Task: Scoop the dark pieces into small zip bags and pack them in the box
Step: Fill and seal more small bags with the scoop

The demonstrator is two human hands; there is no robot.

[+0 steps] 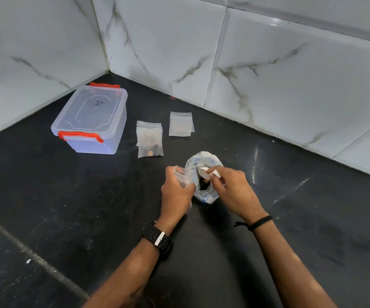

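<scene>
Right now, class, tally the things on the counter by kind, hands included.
Box: 1
Zip bag piles: 2 (filled, empty)
Zip bag in left hand: 1
Big bag: 1
Scoop in right hand: 1
Hands: 2
Total: 8

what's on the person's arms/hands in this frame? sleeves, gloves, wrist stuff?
Both forearms are bare: no sleeves or gloves in view. The left hand has a chunky black textured watch strap with a silver metal clasp on its wrist. The right hand has a thin black thread band with a loose knotted end on its wrist. No rings are discernible.
</scene>
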